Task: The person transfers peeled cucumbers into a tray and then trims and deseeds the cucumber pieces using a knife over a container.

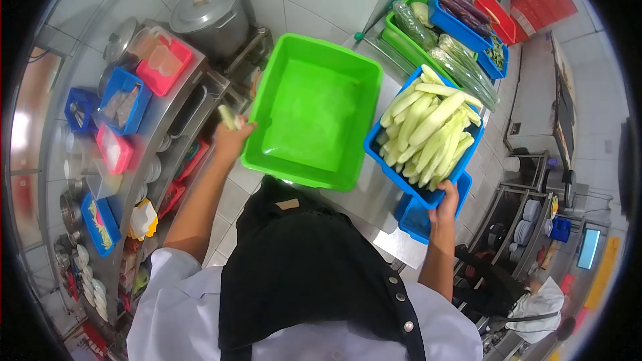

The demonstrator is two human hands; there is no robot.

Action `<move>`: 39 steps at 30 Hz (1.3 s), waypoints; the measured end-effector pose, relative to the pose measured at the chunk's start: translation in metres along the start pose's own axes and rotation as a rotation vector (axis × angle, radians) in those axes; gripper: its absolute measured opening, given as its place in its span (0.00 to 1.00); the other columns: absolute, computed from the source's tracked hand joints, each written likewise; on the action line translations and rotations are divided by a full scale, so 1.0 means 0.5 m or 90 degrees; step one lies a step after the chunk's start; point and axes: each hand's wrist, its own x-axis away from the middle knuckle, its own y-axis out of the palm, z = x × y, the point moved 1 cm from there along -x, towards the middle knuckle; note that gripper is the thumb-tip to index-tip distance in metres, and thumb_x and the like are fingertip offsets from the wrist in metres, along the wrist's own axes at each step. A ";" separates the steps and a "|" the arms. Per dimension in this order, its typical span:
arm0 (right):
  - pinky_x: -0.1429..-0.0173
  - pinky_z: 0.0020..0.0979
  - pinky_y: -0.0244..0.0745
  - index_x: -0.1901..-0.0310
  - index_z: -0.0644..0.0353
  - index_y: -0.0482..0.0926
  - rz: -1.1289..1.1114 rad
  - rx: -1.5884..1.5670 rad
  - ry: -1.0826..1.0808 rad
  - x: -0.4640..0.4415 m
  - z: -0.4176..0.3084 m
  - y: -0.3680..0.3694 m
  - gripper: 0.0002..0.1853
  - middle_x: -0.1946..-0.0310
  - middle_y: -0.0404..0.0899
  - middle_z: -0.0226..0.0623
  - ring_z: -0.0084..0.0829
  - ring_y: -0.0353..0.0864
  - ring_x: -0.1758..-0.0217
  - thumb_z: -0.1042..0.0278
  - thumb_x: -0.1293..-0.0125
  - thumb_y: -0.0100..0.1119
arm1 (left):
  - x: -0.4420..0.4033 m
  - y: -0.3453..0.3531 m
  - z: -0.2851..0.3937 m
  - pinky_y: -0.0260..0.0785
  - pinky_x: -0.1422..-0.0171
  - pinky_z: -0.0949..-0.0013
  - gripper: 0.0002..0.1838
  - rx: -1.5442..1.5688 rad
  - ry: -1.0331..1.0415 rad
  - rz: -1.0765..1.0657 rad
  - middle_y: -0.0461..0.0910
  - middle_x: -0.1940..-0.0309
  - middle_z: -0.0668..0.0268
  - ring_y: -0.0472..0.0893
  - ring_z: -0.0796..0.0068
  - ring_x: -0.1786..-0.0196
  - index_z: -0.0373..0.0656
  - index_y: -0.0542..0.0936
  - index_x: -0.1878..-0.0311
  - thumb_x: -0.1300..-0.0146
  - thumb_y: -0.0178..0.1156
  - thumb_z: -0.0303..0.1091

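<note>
A bright green plastic tub [314, 103], with a bare bottom and a few wet-looking spots, tilts in front of me. My left hand [231, 140] is at its left rim, closed around a short pale green vegetable piece [229, 117]; its fingertips appear to touch the rim. To the right, a blue basket [414, 190] is heaped with long, pale green peeled vegetables [428, 127], whose exact kind I cannot make out. My right hand [445, 204] grips this basket's near right corner. Below it, partly covered, is another blue container [414, 220].
A steel counter [371, 194] lies under the containers. At the back right stand a green crate [401, 39] of wrapped vegetables and a blue basket of eggplants [463, 12]. Left are shelves with small bins and a large lidded pot [212, 17]. A person [535, 307] is at lower right.
</note>
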 end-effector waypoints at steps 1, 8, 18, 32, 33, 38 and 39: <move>0.30 0.41 0.76 0.27 0.60 0.70 -0.009 0.014 0.012 0.016 -0.012 0.020 0.36 0.39 0.78 0.40 0.40 0.79 0.38 0.74 0.42 0.54 | -0.012 0.010 -0.006 0.73 0.57 0.71 0.11 -0.006 0.002 -0.006 0.83 0.67 0.71 0.80 0.81 0.65 0.41 0.81 0.64 0.40 0.77 0.29; 0.29 0.42 0.76 0.24 0.60 0.68 -0.083 0.057 0.120 0.064 -0.056 0.081 0.38 0.37 0.78 0.42 0.41 0.79 0.37 0.75 0.41 0.51 | 0.057 0.160 0.054 0.69 0.64 0.70 0.14 0.037 0.039 -0.036 0.80 0.72 0.72 0.76 0.81 0.70 0.42 0.79 0.69 0.41 0.78 0.32; 0.36 0.33 0.78 0.13 0.42 0.57 -0.089 0.306 0.129 0.009 -0.038 0.237 0.52 0.30 0.75 0.40 0.37 0.78 0.39 0.78 0.44 0.50 | 0.151 0.237 0.050 0.73 0.62 0.68 0.11 0.042 0.061 0.025 0.81 0.75 0.67 0.78 0.78 0.71 0.39 0.82 0.66 0.42 0.78 0.30; 0.36 0.46 0.76 0.14 0.40 0.60 0.083 0.927 -0.146 -0.029 -0.031 0.333 0.49 0.35 0.74 0.61 0.49 0.82 0.40 0.69 0.40 0.64 | 0.142 0.235 -0.011 0.76 0.60 0.64 0.16 0.144 -0.016 -0.026 0.84 0.73 0.67 0.81 0.76 0.69 0.40 0.80 0.68 0.42 0.80 0.35; 0.36 0.46 0.76 0.14 0.40 0.60 0.082 0.926 -0.145 -0.016 -0.020 0.344 0.49 0.35 0.74 0.61 0.49 0.82 0.40 0.69 0.40 0.64 | 0.138 0.231 -0.009 0.76 0.60 0.63 0.16 0.106 -0.037 -0.044 0.84 0.73 0.66 0.82 0.74 0.70 0.39 0.81 0.67 0.43 0.81 0.36; 0.26 0.63 0.62 0.14 0.36 0.57 0.182 1.025 -0.252 0.034 0.030 0.389 0.51 0.34 0.70 0.60 0.61 0.70 0.30 0.66 0.39 0.69 | 0.118 0.216 -0.004 0.76 0.60 0.62 0.17 0.039 -0.005 -0.094 0.84 0.73 0.63 0.82 0.70 0.70 0.38 0.83 0.65 0.44 0.82 0.37; 0.26 0.63 0.62 0.14 0.36 0.57 0.177 1.029 -0.243 0.041 0.030 0.402 0.51 0.34 0.70 0.60 0.61 0.70 0.30 0.66 0.39 0.69 | 0.115 0.213 -0.004 0.76 0.60 0.61 0.17 0.031 -0.005 -0.118 0.84 0.73 0.62 0.82 0.69 0.70 0.38 0.83 0.65 0.44 0.82 0.37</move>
